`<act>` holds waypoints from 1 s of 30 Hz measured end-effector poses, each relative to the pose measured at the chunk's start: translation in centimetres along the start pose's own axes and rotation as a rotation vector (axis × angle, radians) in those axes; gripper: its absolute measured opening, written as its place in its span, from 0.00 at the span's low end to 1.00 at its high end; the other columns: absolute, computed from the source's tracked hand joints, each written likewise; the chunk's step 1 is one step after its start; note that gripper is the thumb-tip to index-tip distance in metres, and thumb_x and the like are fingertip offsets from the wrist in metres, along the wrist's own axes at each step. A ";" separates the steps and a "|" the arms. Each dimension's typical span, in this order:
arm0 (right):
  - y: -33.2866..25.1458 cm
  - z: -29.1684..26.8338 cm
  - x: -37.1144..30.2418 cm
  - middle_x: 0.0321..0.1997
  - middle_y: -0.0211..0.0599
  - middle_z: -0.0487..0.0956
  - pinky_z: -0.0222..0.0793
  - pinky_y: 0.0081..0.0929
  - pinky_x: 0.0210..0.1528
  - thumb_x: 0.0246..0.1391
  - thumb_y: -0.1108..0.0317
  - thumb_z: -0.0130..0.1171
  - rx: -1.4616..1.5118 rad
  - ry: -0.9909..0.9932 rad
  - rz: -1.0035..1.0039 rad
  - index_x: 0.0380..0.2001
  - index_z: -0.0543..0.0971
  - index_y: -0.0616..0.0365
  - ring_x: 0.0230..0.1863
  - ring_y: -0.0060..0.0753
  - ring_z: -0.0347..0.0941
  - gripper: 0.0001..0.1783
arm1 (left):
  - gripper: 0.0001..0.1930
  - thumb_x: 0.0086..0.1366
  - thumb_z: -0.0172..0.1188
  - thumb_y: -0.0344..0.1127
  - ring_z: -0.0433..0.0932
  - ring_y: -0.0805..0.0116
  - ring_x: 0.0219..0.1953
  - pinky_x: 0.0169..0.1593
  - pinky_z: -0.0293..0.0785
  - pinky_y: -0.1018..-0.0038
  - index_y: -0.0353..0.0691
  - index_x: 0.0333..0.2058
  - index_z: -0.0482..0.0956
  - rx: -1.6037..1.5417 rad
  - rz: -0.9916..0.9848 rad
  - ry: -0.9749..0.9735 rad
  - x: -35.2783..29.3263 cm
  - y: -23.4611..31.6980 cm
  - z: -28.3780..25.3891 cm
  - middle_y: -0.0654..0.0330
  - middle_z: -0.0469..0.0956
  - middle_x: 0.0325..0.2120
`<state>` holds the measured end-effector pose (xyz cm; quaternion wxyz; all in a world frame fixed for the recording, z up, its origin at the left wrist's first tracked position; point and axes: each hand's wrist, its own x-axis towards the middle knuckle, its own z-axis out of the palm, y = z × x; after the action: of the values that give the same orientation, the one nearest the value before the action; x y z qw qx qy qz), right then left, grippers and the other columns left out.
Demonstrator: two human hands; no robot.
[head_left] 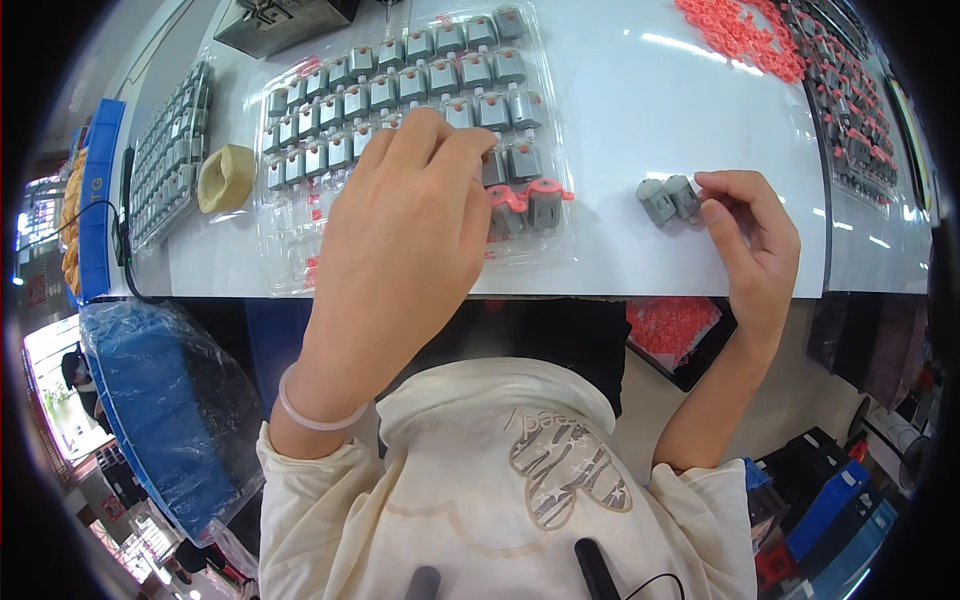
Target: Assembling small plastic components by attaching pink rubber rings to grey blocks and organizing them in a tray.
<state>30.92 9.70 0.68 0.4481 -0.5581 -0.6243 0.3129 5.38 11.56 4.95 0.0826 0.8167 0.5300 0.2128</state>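
Note:
A clear plastic tray [555,120] carries rows of small grey motor-like parts [442,77], many with a white stub on top. Over its middle reaches my left hand [410,200], fingers curled together above the parts; what they pinch, if anything, is hidden. Two parts at the tray's near right corner wear pink-red clips [545,188]. To the right of the tray, two grey motor-like parts [657,201] sit side by side on the white table. My right hand [752,225] has thumb and index finger closed on the right one of this pair [682,196].
A heap of loose pink-red clips [740,35] lies at the far right. Beside it stands another filled tray [850,110]. On the left are a tape roll [226,179] and a tray of grey parts [175,150]. A metal box [285,25] stands at the back.

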 end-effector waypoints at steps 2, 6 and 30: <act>0.0 0.0 0.0 0.30 0.31 0.75 0.62 0.16 0.36 0.48 0.77 0.57 0.004 0.006 0.007 0.34 0.77 0.64 0.31 0.20 0.67 0.08 | 0.08 0.59 0.50 0.25 0.71 0.57 0.30 0.35 0.67 0.68 0.33 0.36 0.76 -0.023 -0.012 0.004 0.1 -0.3 0.0 0.54 0.71 0.28; -0.1 -0.1 -0.1 0.30 0.31 0.75 0.62 0.16 0.36 0.48 0.77 0.56 -0.008 0.010 0.004 0.34 0.77 0.64 0.31 0.20 0.67 0.07 | 0.05 0.60 0.51 0.27 0.71 0.59 0.27 0.33 0.67 0.70 0.33 0.33 0.74 -0.047 0.036 -0.010 1.0 -1.1 0.0 0.55 0.71 0.27; 0.0 -0.1 0.0 0.30 0.31 0.75 0.62 0.16 0.36 0.49 0.78 0.56 -0.016 -0.002 0.007 0.34 0.77 0.64 0.31 0.20 0.68 0.08 | 0.10 0.61 0.54 0.37 0.72 0.55 0.26 0.30 0.67 0.68 0.36 0.33 0.67 0.001 -0.081 -0.125 1.6 -0.6 1.0 0.53 0.73 0.27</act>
<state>31.06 9.69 0.74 0.4418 -0.5636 -0.6253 0.3101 5.88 13.33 4.23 0.1234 0.8065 0.5564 0.1575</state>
